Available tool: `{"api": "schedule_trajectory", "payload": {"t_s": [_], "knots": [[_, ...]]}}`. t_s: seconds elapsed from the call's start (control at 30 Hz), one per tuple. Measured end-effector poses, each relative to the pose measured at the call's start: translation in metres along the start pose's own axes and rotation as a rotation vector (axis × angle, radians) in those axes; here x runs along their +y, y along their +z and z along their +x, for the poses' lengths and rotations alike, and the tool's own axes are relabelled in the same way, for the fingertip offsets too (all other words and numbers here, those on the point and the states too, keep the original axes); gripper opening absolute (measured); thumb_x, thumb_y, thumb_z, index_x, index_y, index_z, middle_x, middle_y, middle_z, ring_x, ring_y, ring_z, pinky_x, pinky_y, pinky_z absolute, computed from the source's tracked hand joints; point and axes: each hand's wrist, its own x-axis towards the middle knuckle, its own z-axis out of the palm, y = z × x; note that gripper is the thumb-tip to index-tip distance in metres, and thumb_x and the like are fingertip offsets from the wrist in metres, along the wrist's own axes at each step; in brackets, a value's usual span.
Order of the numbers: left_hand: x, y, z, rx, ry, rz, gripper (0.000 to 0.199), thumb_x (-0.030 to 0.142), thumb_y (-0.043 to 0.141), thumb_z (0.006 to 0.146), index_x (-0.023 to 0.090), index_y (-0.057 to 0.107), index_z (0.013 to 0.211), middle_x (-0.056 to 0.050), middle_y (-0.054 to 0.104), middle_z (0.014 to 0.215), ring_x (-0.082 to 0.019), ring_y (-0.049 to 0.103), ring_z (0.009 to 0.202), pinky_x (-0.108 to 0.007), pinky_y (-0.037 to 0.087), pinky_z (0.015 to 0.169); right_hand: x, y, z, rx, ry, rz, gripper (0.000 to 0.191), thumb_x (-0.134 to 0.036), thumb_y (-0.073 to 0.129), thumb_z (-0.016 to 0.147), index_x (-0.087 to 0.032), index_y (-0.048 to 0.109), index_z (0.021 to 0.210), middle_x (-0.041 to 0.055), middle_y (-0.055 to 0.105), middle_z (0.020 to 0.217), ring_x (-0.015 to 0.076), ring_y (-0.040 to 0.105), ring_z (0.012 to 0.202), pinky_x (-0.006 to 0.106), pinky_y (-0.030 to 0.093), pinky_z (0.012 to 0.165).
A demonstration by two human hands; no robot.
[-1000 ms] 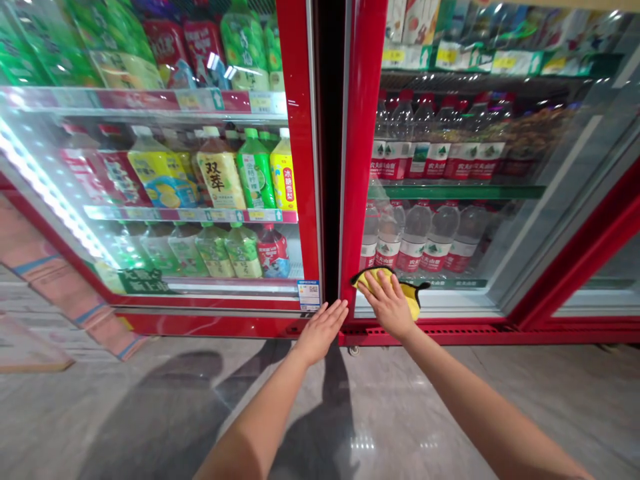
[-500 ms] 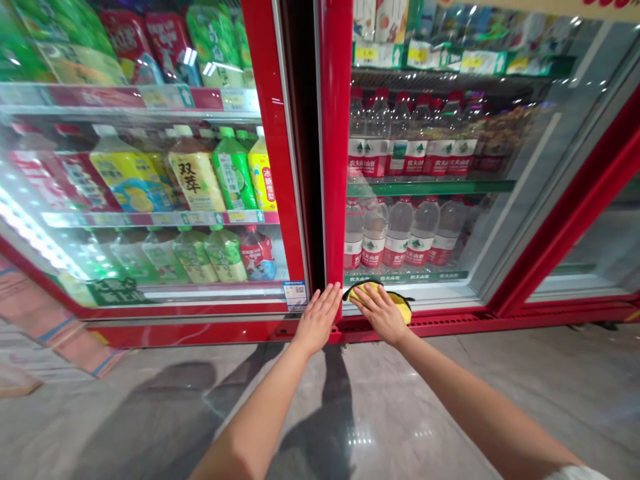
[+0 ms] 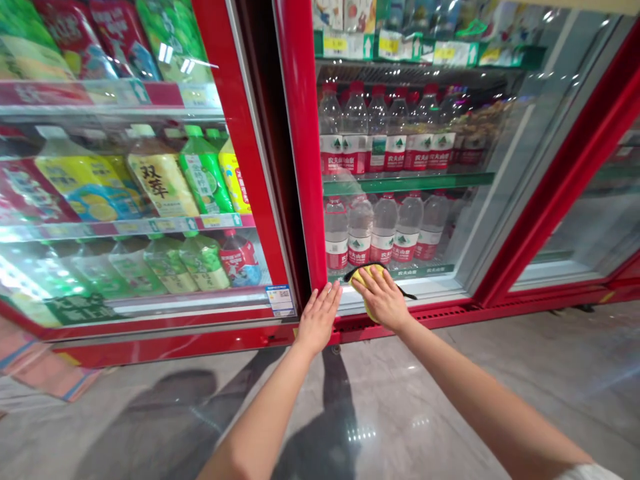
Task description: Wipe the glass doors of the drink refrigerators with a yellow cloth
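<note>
My right hand [image 3: 383, 300] holds a yellow cleaning cloth [image 3: 359, 275] with a dark edge against the lower part of a glass fridge door [image 3: 425, 288]. Its fingers lie over the cloth, which covers a small patch near the bottom of the glass. Close beside it, my left hand [image 3: 320, 317] rests with straight fingers on the lower end of the door's red frame [image 3: 303, 167], holding nothing. Behind the glass, red-capped water bottles [image 3: 384, 230] stand in rows just above the cloth.
To the left stands another red fridge [image 3: 220, 73] with coloured drink bottles [image 3: 160, 173] on its shelves. A dark gap [image 3: 273, 100] separates the two fridges. Pink boxes [image 3: 30, 353] sit on the grey tiled floor [image 3: 425, 413] at the left. Another glass door [image 3: 565, 220] is at the right.
The view has shifted, so the fridges appear further left. My right hand and the cloth have moved up and right across the glass. My left hand stays on the frame.
</note>
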Motion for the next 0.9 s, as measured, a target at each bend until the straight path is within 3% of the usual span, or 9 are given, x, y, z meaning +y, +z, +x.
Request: {"api": "schedule_trajectory", "payload": {"t_s": [0.07,0.2,0.37,0.5,0.6,0.77,0.9], "knots": [[0.003,0.001,0.004,-0.001,0.012,0.001,0.095,0.000,0.044,0.086,0.016,-0.008,0.164,-0.007,0.019,0.171,-0.022,0.020,0.158,-0.045,0.022,0.130,0.010,-0.002,0.000,0.038,0.090,-0.020,0.055,-0.025,0.057,0.097,-0.029,0.052,0.151,0.0086,0.043,0.163,0.0318,0.035,0.152,0.053,0.022,0.125],[0.005,0.003,0.010,-0.010,0.015,0.011,0.094,0.001,0.043,0.085,0.017,-0.006,0.164,-0.006,0.017,0.171,-0.022,0.018,0.159,-0.045,0.021,0.130,0.019,0.003,-0.026,0.026,0.210,-0.078,0.053,-0.023,0.061,0.093,-0.018,0.058,0.146,0.0188,0.045,0.160,0.0401,0.034,0.151,0.057,0.031,0.120],[0.013,0.007,0.022,-0.005,0.016,0.005,0.096,0.003,0.044,0.085,0.016,-0.008,0.164,-0.008,0.018,0.171,-0.023,0.021,0.158,-0.047,0.023,0.129,0.033,0.001,-0.030,-0.012,0.128,-0.042,0.056,-0.025,0.059,0.095,-0.026,0.052,0.150,0.0132,0.041,0.163,0.0372,0.032,0.152,0.057,0.030,0.123],[0.021,0.008,0.035,0.013,0.056,0.000,0.098,0.002,0.044,0.083,0.017,-0.008,0.164,-0.008,0.018,0.171,-0.023,0.020,0.159,-0.047,0.022,0.130,0.053,-0.003,-0.029,0.066,0.335,-0.025,0.063,-0.022,0.058,0.093,-0.018,0.045,0.154,0.0178,0.019,0.171,0.0429,0.020,0.156,0.061,0.034,0.120],[0.025,0.010,0.042,0.032,0.053,0.003,0.099,0.000,0.044,0.081,0.017,-0.007,0.164,-0.007,0.017,0.171,-0.024,0.017,0.159,-0.050,0.021,0.130,0.054,0.004,-0.044,0.085,0.415,-0.014,0.073,-0.016,0.057,0.089,-0.013,0.035,0.159,0.0218,0.005,0.172,0.0474,0.017,0.155,0.067,0.039,0.114],[0.035,0.016,0.049,0.046,0.058,0.000,0.095,0.001,0.045,0.084,0.018,-0.001,0.165,-0.008,0.018,0.171,-0.025,0.015,0.159,-0.053,0.017,0.130,0.063,0.006,-0.051,0.032,0.335,0.004,0.065,-0.016,0.058,0.090,-0.018,0.045,0.153,0.0185,0.014,0.172,0.0460,0.016,0.156,0.063,0.039,0.116],[0.042,0.021,0.054,0.031,0.121,-0.004,0.092,0.002,0.045,0.085,0.018,0.003,0.166,-0.009,0.021,0.170,-0.024,0.015,0.159,-0.052,0.016,0.131,0.084,0.002,-0.056,0.078,0.441,0.020,0.061,-0.017,0.055,0.092,-0.015,0.045,0.152,0.0189,0.010,0.173,0.0451,0.012,0.157,0.063,0.041,0.116]]}}
